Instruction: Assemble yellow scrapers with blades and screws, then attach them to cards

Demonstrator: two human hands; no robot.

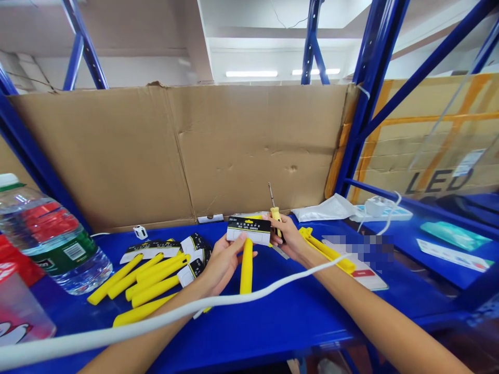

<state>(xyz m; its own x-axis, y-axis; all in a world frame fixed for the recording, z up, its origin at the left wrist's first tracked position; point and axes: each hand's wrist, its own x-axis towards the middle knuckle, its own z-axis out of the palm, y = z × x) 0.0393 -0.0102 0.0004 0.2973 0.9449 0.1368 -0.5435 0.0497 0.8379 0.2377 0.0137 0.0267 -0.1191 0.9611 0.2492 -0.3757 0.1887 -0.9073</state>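
Observation:
My left hand (220, 265) is closed on a yellow-handled tool (246, 270), its thumb pressing the black-and-white header card (249, 231) at the top. The handle hangs down below the card; the tool's head is hidden behind it. At the card's right edge, my right hand (290, 236) grips a small screwdriver (276, 214) with a yellow and black handle, its metal shaft pointing up. Several carded yellow-handled tools (158, 283) lie in a pile left of my left hand. Beyond my right wrist lie more yellow tool parts (331, 252), without visible cards.
A large water bottle (58, 249) and a clear container (21, 306) stand at left. A white cable (187, 306) crosses in front of my forearms. Cardboard (253, 145) walls the back of the blue shelf (280, 322). A white pouch (325, 209) and power strip (393, 214) lie right.

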